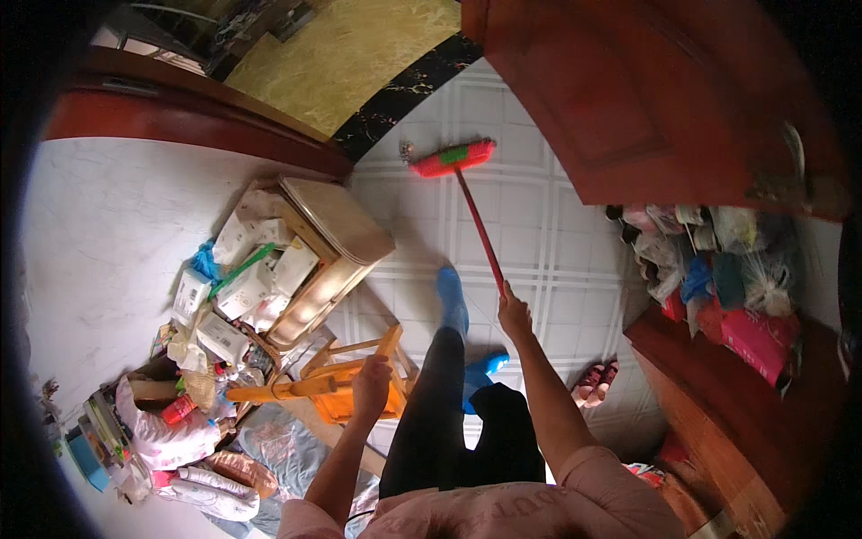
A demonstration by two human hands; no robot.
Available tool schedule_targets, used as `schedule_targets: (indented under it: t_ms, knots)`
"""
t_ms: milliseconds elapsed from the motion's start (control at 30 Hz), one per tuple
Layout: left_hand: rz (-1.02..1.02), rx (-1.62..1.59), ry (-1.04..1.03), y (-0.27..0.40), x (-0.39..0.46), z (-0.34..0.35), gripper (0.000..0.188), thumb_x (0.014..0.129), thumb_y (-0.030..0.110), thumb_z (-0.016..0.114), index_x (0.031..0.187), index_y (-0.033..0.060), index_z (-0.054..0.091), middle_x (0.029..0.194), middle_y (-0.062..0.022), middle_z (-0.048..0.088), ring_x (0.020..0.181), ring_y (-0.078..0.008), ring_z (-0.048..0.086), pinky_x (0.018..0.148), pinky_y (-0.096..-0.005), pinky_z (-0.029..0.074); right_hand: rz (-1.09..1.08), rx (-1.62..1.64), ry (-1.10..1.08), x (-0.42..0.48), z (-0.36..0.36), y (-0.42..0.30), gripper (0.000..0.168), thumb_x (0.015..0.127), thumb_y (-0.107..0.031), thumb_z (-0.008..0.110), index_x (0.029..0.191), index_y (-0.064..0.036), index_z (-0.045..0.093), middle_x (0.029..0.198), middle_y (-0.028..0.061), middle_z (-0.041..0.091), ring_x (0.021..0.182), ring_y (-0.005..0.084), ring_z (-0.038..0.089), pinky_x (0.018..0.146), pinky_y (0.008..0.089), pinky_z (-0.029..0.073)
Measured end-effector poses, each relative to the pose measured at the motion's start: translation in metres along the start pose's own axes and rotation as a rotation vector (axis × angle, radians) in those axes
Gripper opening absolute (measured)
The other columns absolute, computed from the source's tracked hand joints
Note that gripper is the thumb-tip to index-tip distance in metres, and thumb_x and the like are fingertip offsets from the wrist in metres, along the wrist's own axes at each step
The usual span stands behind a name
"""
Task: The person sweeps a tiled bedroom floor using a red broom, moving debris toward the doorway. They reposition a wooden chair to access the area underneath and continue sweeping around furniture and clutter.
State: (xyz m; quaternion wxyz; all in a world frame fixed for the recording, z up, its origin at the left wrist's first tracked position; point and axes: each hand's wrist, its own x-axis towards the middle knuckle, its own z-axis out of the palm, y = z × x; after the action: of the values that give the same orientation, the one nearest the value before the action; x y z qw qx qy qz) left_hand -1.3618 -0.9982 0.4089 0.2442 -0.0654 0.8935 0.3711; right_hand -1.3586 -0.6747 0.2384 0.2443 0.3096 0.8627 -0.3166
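My right hand (515,313) is wrapped around the red handle of a broom (478,226). The broom's head, with red bristles and a green middle, rests on the tiled floor near the doorway. A small clump of debris (407,152) lies at the left end of the bristles. Over an orange wooden chair (337,396) is my left hand (372,387), its fingers curled. Whether it grips the chair or only hangs above it, I cannot tell. Blue coverings are on both my feet (451,296).
A red-brown door (592,101) stands at the upper right, beside a dark threshold (411,94). To the left is a cabinet (330,249) near piled boxes and bags (225,337). Sandals (596,383) and a wooden cabinet stacked with bags (727,364) are at right.
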Motion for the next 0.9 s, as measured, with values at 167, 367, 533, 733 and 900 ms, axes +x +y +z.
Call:
schedule_targets:
  t_ms: [167, 367, 533, 733, 900]
  knots:
    - [-0.132, -0.155, 0.015, 0.011, 0.045, -0.024, 0.015, 0.084, 0.006, 0.055, 0.098, 0.0048, 0.06, 0.079, -0.011, 0.067, 0.071, -0.0244, 0.066, 0.062, -0.0348, 0.052, -0.104, 0.031, 0.067, 0.049, -0.015, -0.047, 0.049, 0.095, -0.026, 0.049, 0.142, -0.024, 0.037, 0.081, 0.0245, 0.065, 0.076, 0.0439, 0.064, 0.067, 0.053, 0.051]
    - [-0.137, -0.132, 0.04, 0.024, 0.077, -0.043, 0.014, 0.091, 0.01, 0.051, 0.102, 0.0045, 0.058, 0.079, -0.0135, 0.068, 0.071, -0.0269, 0.068, 0.062, -0.037, 0.053, -0.04, -0.037, -0.088, -0.04, -0.03, -0.058, 0.048, 0.096, -0.03, 0.048, 0.142, -0.028, 0.038, 0.07, 0.0271, 0.062, 0.068, 0.0473, 0.062, 0.064, 0.0574, 0.05]
    - [-0.009, -0.13, 0.041, 0.021, 0.096, -0.043, 0.014, 0.092, 0.013, 0.05, 0.103, 0.0056, 0.057, 0.078, -0.0146, 0.068, 0.072, -0.0308, 0.067, 0.064, -0.0395, 0.053, 0.014, -0.069, -0.218, -0.078, -0.002, -0.06, 0.052, 0.095, -0.031, 0.049, 0.144, -0.031, 0.033, 0.082, 0.0271, 0.064, 0.078, 0.047, 0.062, 0.069, 0.0556, 0.05]
    - [-0.044, -0.137, 0.016, 0.014, 0.104, -0.048, 0.015, 0.092, 0.013, 0.049, 0.102, 0.0056, 0.057, 0.077, -0.0148, 0.066, 0.073, -0.033, 0.066, 0.064, -0.0404, 0.051, 0.053, -0.156, -0.205, -0.021, 0.036, -0.101, 0.053, 0.097, -0.03, 0.046, 0.146, -0.031, 0.027, 0.079, 0.0282, 0.064, 0.078, 0.0482, 0.063, 0.07, 0.057, 0.049]
    - [-0.166, -0.128, 0.022, 0.0, 0.103, -0.06, 0.014, 0.091, 0.009, 0.051, 0.103, 0.0052, 0.057, 0.079, -0.0146, 0.066, 0.074, -0.0308, 0.066, 0.065, -0.0382, 0.051, -0.048, -0.04, 0.02, 0.061, 0.035, -0.17, 0.051, 0.097, -0.031, 0.046, 0.145, -0.03, 0.03, 0.077, 0.0262, 0.064, 0.076, 0.0468, 0.063, 0.07, 0.0571, 0.049]
